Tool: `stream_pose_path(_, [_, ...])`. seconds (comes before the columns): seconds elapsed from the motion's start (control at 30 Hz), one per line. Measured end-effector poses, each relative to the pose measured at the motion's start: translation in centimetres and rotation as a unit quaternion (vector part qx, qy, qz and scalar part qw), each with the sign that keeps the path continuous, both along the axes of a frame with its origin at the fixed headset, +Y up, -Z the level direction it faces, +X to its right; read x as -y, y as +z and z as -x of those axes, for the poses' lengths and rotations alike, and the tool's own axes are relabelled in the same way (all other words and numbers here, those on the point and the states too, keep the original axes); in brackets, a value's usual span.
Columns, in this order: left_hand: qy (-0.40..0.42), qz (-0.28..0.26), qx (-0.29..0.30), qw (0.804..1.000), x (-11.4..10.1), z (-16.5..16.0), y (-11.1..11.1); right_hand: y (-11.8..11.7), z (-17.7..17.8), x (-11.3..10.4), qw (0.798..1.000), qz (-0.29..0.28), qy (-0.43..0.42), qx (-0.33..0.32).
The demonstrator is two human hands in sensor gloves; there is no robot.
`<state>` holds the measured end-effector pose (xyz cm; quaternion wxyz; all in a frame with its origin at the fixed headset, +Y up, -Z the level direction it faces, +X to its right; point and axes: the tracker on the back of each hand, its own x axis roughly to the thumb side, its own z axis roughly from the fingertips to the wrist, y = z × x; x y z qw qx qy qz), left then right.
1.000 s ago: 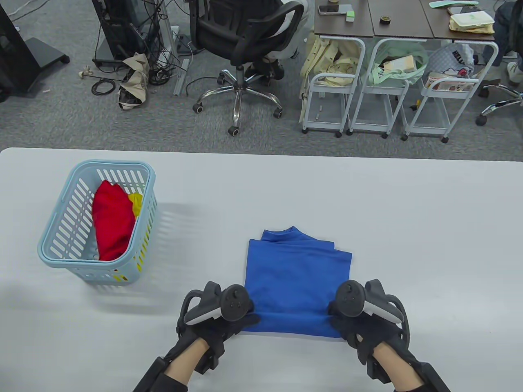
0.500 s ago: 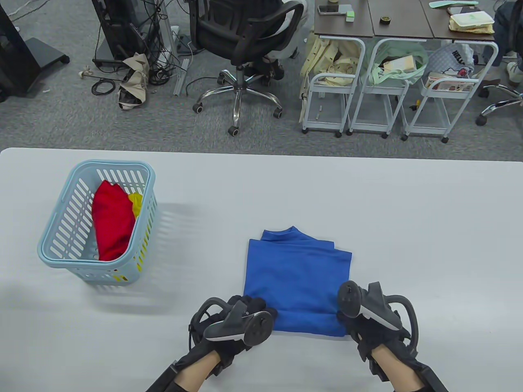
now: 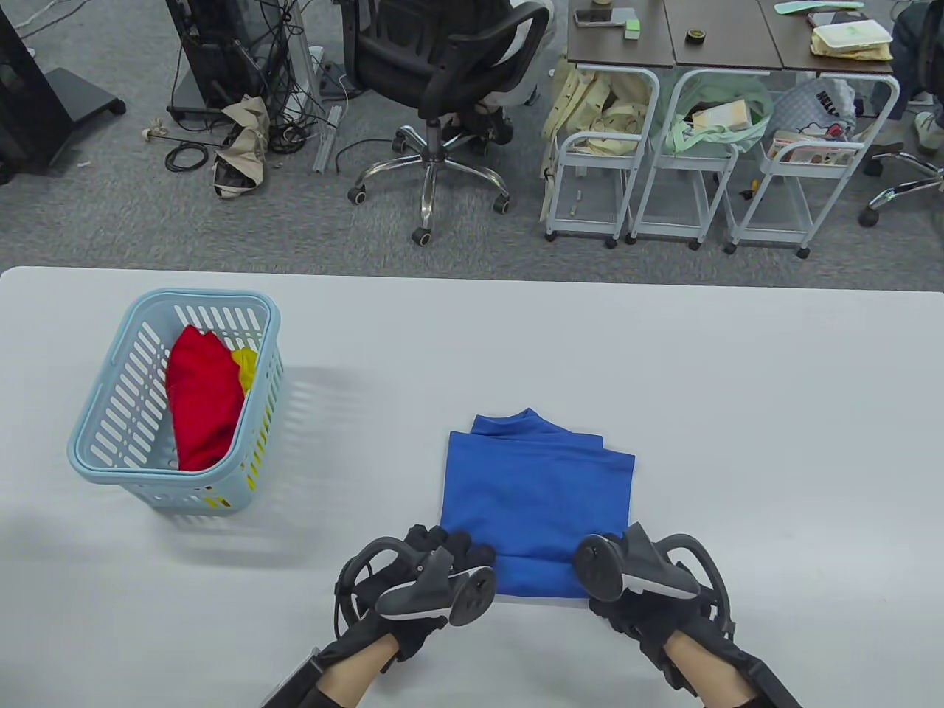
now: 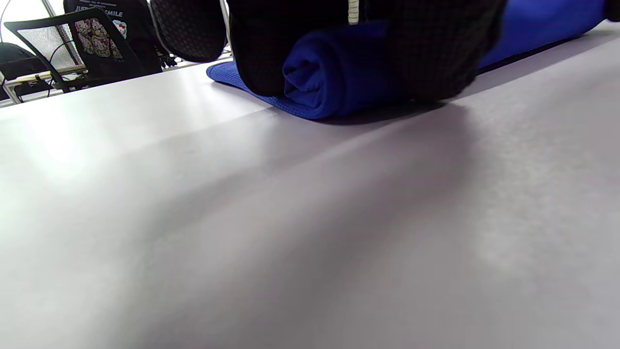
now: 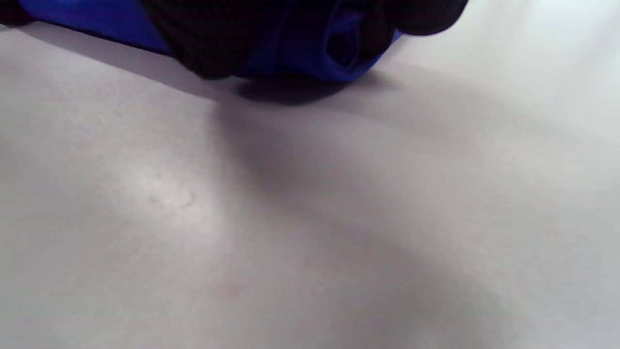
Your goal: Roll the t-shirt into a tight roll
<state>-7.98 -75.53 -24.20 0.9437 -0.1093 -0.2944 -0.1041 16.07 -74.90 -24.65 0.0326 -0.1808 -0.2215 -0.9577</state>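
Observation:
A blue t-shirt (image 3: 538,483) lies folded into a narrow panel on the white table (image 3: 737,413), collar at the far end. Its near edge is turned up into a short roll (image 3: 535,577). My left hand (image 3: 448,549) curls over the roll's left end, fingers bent on top of the cloth. In the left wrist view the rolled end (image 4: 315,82) shows its spiral under the glove (image 4: 387,43). My right hand (image 3: 623,590) covers the roll's right end, its fingers mostly hidden under the tracker. The right wrist view shows that glove (image 5: 232,34) wrapped over the rolled cloth (image 5: 339,53).
A light blue slotted basket (image 3: 203,296) stands at the table's left, holding a red garment (image 3: 203,405) and a yellow one (image 3: 247,366). Beyond the far table edge are an office chair (image 3: 442,66) and white carts (image 3: 664,162) on the floor.
Both hands have turned the near edge over and away from me, so the roll has grown and the flat part is shorter. The right hand has shifted left along the roll.

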Motion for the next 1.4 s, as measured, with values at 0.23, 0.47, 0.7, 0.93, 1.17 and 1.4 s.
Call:
stream_pose_path(0.23, [0.197,0.166,-0.051,0.965,-0.6,2.6,-1.2,-0.9,-2.9,-0.4,0.989,0.079,-0.121,0.044])
stream_pose_path(0.47, [0.022,-0.001,-0.066,0.998,-1.0,2.4,-1.1,-1.1,-3.0,0.3,0.993,0.044,-0.058,0.093])
stream_pose_path(0.7, [0.093,-0.026,-0.008,0.995,-2.6,1.2,0.7,-1.2,-3.4,0.2,0.989,0.013,-0.026,0.145])
stream_pose_path(0.93, [-0.018,0.004,0.031,0.999,-0.6,-1.5,1.2,-0.4,-2.9,-1.9,0.985,-0.075,0.026,0.151])
stream_pose_path(1.17, [-0.004,0.029,0.017,0.999,0.2,-0.7,0.7,0.6,-0.6,-1.7,0.999,-0.015,-0.049,-0.009])
stream_pose_path(1.4, [0.028,0.033,0.011,0.999,-0.2,-0.2,0.0,-0.1,-0.2,-0.2,1.000,0.003,-0.012,-0.004])
